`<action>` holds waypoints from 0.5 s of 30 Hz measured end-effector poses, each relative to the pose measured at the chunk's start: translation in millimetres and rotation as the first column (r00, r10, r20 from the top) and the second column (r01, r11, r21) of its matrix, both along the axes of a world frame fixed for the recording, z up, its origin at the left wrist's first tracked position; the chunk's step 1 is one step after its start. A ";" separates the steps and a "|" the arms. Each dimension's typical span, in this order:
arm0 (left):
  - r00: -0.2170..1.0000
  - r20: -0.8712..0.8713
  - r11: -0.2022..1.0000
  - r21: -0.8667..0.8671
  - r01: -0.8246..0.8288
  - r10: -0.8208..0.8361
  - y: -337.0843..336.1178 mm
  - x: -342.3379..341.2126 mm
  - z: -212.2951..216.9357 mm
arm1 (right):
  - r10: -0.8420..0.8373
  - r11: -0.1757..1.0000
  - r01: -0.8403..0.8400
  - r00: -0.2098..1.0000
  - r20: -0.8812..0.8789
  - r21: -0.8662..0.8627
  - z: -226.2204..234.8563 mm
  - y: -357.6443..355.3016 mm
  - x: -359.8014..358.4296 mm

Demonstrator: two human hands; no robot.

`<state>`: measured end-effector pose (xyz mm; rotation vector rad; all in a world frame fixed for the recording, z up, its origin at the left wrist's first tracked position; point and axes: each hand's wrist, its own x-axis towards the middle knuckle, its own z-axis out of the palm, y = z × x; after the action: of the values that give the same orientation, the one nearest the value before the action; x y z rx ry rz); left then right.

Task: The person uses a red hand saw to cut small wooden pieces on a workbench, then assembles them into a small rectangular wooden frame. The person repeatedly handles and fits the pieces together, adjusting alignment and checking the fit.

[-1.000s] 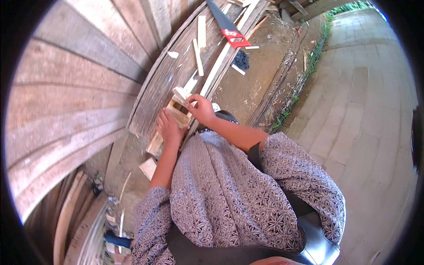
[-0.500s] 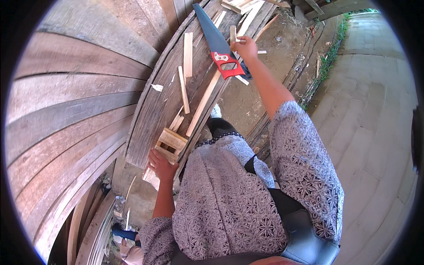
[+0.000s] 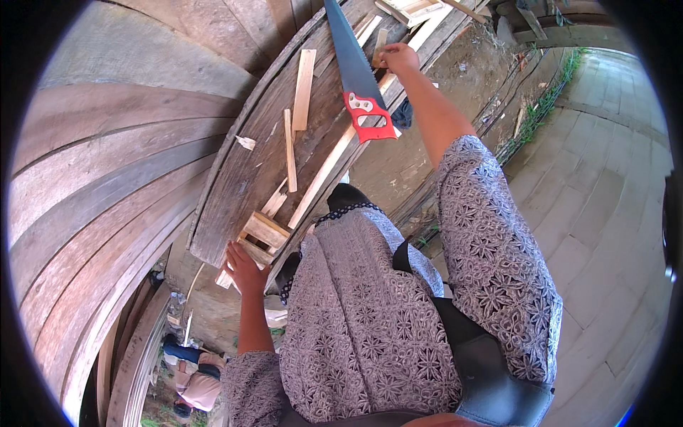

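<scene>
A small wooden frame (image 3: 265, 231) with crosspieces lies at the near end of a weathered plank bench. My left hand (image 3: 245, 270) rests on its near end, fingers stretched out over the wood. Farther up the bench, my right hand (image 3: 400, 58) pinches a short wood piece (image 3: 380, 44) between thumb and fingers. Just left of that hand lies a handsaw (image 3: 356, 64) with a grey blade and a red handle, the handle toward me. A long pale strip (image 3: 324, 178) runs along the bench's right side, partly under the saw handle.
Loose wood pieces (image 3: 304, 89) and a thin stick (image 3: 290, 151) lie on the bench (image 3: 235, 192). Another wooden frame (image 3: 413, 10) sits at its far end. A plank wall (image 3: 121, 135) rises on the left. Another person (image 3: 199, 384) is low at the left, beyond my arm.
The view has shifted, so the bench and saw sit slightly lower. The other person shows more fully. Both hands stay at the same pieces; my left fingers look straighter.
</scene>
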<state>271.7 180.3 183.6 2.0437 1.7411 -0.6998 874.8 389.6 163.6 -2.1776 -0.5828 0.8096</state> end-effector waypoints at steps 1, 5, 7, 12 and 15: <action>1.000 0.004 1.000 0.000 0.007 -0.007 2.4 0.1 -0.2 | 0.010 0.999 -0.009 1.000 0.027 -0.042 -1.3 3.4 4.9; 0.996 0.064 0.998 -0.008 0.059 -0.058 3.4 -28.1 -2.2 | 0.102 0.993 -0.047 0.787 0.609 -0.105 -21.4 10.2 -0.6; 0.995 0.076 0.997 0.010 0.070 -0.071 1.7 -31.7 -6.5 | 0.173 0.980 -0.093 0.828 0.533 -0.174 -4.2 23.5 -12.5; 0.993 0.089 0.996 -0.024 0.084 -0.081 -0.6 -50.7 -5.7 | 0.284 0.916 -0.112 0.858 0.428 -0.384 -17.9 46.7 -18.7; 0.990 0.103 0.994 -0.040 0.103 -0.098 11.4 -43.1 -6.3 | 0.329 0.868 -0.062 0.814 0.478 -0.492 -56.2 49.3 30.0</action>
<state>228.6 191.7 177.3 2.1102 1.5622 -0.6479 904.8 438.8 107.3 -2.8569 -1.0097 0.4291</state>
